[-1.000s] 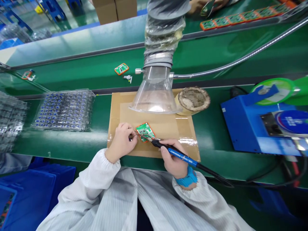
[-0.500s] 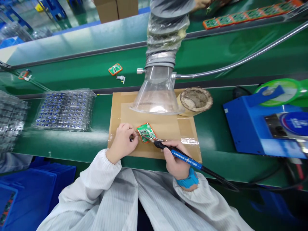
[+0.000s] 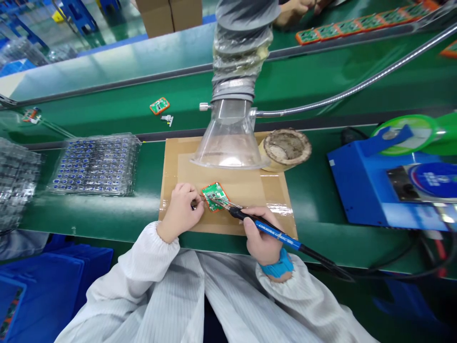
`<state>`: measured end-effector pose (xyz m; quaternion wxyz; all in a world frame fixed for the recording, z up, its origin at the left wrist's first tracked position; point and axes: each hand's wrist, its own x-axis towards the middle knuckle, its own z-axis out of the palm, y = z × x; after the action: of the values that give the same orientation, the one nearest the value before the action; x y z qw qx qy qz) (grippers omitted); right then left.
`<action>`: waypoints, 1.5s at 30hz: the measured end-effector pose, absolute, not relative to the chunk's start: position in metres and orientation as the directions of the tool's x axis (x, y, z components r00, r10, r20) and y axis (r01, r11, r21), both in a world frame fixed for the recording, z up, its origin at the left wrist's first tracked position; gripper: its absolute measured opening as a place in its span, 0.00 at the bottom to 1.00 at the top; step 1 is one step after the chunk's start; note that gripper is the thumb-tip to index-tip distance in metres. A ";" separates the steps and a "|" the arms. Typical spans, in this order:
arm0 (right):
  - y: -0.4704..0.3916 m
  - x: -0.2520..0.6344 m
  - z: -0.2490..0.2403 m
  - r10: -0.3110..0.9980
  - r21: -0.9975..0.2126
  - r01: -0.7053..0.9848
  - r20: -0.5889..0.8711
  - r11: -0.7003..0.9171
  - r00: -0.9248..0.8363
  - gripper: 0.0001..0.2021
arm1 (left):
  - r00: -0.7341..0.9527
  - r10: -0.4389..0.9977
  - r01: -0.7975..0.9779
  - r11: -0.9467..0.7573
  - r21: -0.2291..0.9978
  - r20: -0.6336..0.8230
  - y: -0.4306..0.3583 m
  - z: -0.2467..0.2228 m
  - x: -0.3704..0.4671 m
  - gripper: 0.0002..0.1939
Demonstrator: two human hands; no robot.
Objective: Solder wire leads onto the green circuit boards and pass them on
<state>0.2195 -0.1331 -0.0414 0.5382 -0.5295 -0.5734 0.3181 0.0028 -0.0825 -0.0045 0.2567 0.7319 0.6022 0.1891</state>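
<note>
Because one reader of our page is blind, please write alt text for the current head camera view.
The right hand holds a blue soldering iron at a green circuit board on cardboard; the left hand pinches something small beside it. A clear fume hood hangs beyond.

One circuit board lies on one cardboard mat, with one soldering iron over it. Beyond, one orange-edged board sits near one white connector piece, and at least five row boards line up. There are also one fume hood, one round pot and one wristband.
</note>
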 end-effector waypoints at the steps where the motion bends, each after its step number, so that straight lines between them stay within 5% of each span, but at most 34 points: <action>1: -0.133 0.219 -0.041 0.949 -0.935 0.263 0.281 0.238 0.140 0.07 | 0.202 0.979 0.787 -0.140 0.601 -0.035 -0.083 -0.005 0.003 0.11; 14: -0.138 0.221 -0.051 0.934 -0.933 0.234 0.317 0.275 0.166 0.04 | 0.295 0.955 0.820 -0.259 0.511 0.010 -0.087 -0.006 0.001 0.09; 16: -0.138 0.223 -0.051 0.933 -0.932 0.233 0.318 0.276 0.165 0.04 | 0.288 0.958 0.784 -0.235 0.574 -0.001 -0.084 -0.004 -0.002 0.10; 20: -0.139 0.233 -0.050 0.920 -0.929 0.238 0.334 0.284 0.206 0.04 | 0.239 0.938 0.482 0.112 0.869 -0.253 -0.068 0.004 -0.025 0.08; 23: -0.138 0.241 -0.051 0.904 -0.921 0.264 0.351 0.287 0.244 0.03 | 0.236 0.847 0.167 0.448 0.878 -0.477 -0.045 0.011 -0.051 0.14; 27: -0.134 0.241 -0.047 0.892 -0.898 0.304 0.392 0.317 0.227 0.03 | 0.099 0.868 0.003 0.488 0.873 -0.486 0.009 0.018 -0.078 0.13; 30: -0.133 0.237 -0.041 0.883 -0.872 0.339 0.431 0.354 0.186 0.03 | -0.115 0.919 0.231 0.394 0.890 -0.377 0.069 0.022 -0.088 0.08; 34: -0.131 0.235 -0.036 0.870 -0.848 0.379 0.460 0.372 0.177 0.04 | -0.410 0.906 0.635 0.366 0.680 -0.105 0.144 0.028 -0.105 0.12; 40: -0.127 0.235 -0.034 0.847 -0.800 0.454 0.506 0.391 0.163 0.05 | -0.587 0.810 0.728 0.527 0.439 0.001 0.190 0.023 -0.145 0.18; 45: -0.126 0.234 -0.034 0.844 -0.795 0.466 0.510 0.388 0.167 0.06 | -0.502 0.863 0.793 0.485 0.369 -0.057 0.199 0.015 -0.161 0.09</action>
<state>0.2340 -0.1255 -0.0338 0.5539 -0.5263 -0.6223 0.1703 -0.1610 0.1994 0.0149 0.1178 0.4850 0.8537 0.1490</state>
